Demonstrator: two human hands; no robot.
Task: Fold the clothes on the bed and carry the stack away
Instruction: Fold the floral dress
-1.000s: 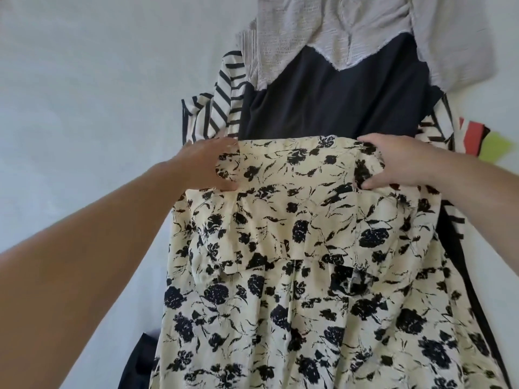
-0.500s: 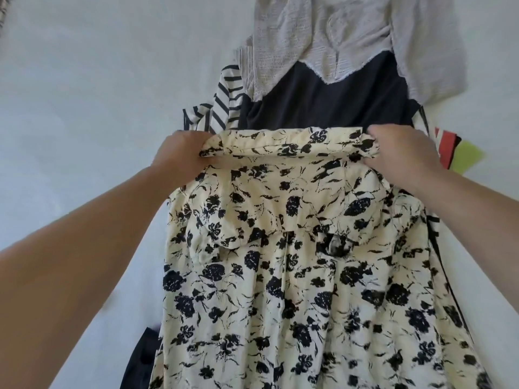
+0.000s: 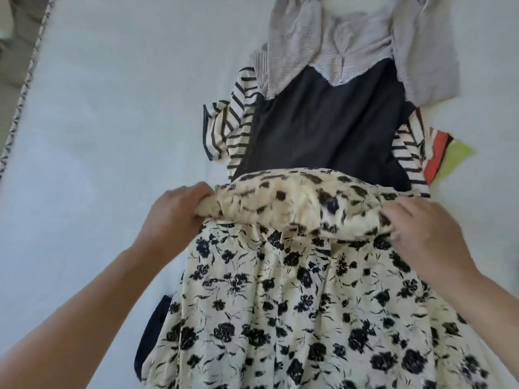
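A cream dress with black flowers [image 3: 295, 299] lies spread toward me on the white bed [image 3: 112, 108]. Its far end is turned over into a thick roll [image 3: 295, 203], blurred from movement. My left hand [image 3: 174, 217] grips the roll's left end, and my right hand [image 3: 421, 234] grips its right end. Beyond the roll lie a dark navy garment [image 3: 323, 127], a black-and-white striped piece [image 3: 230, 127] and a pale grey textured top [image 3: 351, 40].
A red and yellow-green cloth [image 3: 449, 153] pokes out at the right under the striped piece. A dark blue bit of fabric [image 3: 151, 338] shows under the dress at lower left. The bed's patterned edge [image 3: 25, 88] runs along the far left.
Both hands have drawn the dress's far end back toward me, turning the flat folded edge into a thick roll. More of the navy garment is uncovered.
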